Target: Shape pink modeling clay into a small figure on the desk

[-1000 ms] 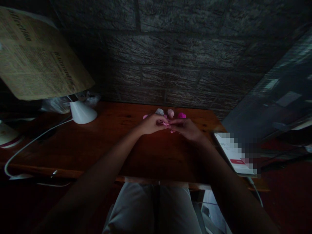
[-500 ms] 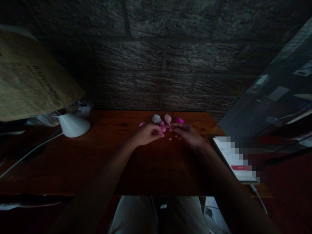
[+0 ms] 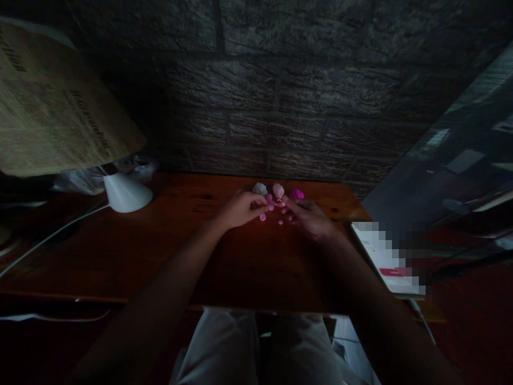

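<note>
Lumps of what looks like modelling clay lie near the back of the wooden table. My left hand [image 3: 243, 208] is closed, its thumb and fingertips pinched at a pink clay figure [image 3: 270, 201]. From the other side, my right hand [image 3: 312, 218] pinches a small pink clay piece [image 3: 281, 203] against or close beside that figure; whether they join cannot be made out. Just behind the hands sit a white clay lump [image 3: 260, 189], a pale pink clay lump [image 3: 278, 190] and a magenta clay lump [image 3: 297, 194]. Small pink bits [image 3: 263, 217] lie below my left fingertips.
A lamp with a white base [image 3: 127, 193] and a newsprint shade [image 3: 60, 107] stands at the left. A tablet-like screen [image 3: 385, 262] with a cable lies at the right edge. Behind the table [image 3: 256, 267] rises a dark brick wall [image 3: 248, 96].
My left hand has moved in to the pink figure; the pink bit formerly at its fingertips now appears below them. My right hand stays close by. The view has shifted slightly.
</note>
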Demonstrator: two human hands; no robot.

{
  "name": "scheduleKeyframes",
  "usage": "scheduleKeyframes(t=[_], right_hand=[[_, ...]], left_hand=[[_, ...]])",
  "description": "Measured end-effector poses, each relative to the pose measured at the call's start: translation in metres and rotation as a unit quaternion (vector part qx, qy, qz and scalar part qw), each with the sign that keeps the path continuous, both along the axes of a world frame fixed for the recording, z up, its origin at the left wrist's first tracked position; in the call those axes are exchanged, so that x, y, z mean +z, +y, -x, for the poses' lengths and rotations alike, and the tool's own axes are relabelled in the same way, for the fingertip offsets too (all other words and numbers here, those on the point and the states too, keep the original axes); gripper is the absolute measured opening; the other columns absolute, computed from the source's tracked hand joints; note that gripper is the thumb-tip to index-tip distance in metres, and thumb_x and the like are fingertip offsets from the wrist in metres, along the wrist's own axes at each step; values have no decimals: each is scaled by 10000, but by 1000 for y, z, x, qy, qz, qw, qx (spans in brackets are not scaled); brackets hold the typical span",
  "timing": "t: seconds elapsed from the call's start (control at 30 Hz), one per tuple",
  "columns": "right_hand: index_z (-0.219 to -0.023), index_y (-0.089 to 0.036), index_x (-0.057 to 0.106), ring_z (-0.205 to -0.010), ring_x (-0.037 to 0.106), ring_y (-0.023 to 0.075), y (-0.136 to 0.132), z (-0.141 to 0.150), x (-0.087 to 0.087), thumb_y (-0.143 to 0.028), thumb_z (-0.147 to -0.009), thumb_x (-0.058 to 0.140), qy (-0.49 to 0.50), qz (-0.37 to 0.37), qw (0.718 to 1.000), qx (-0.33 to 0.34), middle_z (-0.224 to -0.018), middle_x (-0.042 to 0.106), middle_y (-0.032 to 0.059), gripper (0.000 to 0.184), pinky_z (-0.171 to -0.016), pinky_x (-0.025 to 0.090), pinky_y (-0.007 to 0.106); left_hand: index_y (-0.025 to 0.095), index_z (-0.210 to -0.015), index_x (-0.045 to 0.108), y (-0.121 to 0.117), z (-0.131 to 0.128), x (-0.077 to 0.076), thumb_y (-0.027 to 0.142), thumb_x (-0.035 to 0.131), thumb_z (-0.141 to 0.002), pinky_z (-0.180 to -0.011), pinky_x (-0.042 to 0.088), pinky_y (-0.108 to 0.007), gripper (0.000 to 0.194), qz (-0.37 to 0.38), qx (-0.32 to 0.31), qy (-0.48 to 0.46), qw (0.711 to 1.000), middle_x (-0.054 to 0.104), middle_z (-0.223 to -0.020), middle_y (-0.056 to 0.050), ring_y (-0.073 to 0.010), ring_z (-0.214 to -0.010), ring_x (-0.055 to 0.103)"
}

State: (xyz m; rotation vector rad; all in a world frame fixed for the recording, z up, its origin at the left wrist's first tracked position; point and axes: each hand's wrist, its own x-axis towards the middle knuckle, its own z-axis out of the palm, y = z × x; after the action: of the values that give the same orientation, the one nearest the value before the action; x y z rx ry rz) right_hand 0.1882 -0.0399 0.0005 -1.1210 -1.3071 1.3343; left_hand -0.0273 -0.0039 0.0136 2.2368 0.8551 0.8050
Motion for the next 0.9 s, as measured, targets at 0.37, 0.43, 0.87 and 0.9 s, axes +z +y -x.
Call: scheduleKeyframes(t=[0.37, 0.43, 0.87, 0.9], right_hand=[[-709, -197, 715, -556, 493, 90, -1, 7, -2, -696, -628, 848, 43, 11, 999, -22, -725, 664, 3, 523, -540, 489, 250], [-700, -200, 715, -553, 481, 84, -1, 8, -2, -672, -627, 863, 57, 9, 998, -22, -741, 669, 1, 500, -538, 495, 247], [-815, -229, 773, -587, 514, 85, -3, 2, 2, -504, -639, 934, 151, 61, 986, 32, -865, 749, 19, 364, -588, 542, 236], [-811, -229, 773, -581, 507, 77, -2, 2, 1, -502, -635, 939, 156, 63, 985, 34, -851, 741, 10, 365, -587, 540, 228]], left_hand=[[178, -936, 784, -14, -26, -4, 300, 738, -862, -541, 480, -221, 149, 72, 25, -166, 983, 793, -862, -56, -108, -554, 627], [180, -949, 783, -13, -29, -8, 293, 733, -863, -533, 481, -220, 151, 83, 20, -193, 978, 791, -870, -57, -104, -552, 622], [171, -1026, 767, -9, -30, -16, 334, 750, -884, -500, 495, -218, 217, 84, 24, -235, 968, 750, -865, -59, -84, -524, 600], [168, -1035, 763, -9, -30, -17, 335, 752, -883, -495, 494, -211, 226, 83, 16, -236, 968, 758, -881, -62, -81, -526, 603]])
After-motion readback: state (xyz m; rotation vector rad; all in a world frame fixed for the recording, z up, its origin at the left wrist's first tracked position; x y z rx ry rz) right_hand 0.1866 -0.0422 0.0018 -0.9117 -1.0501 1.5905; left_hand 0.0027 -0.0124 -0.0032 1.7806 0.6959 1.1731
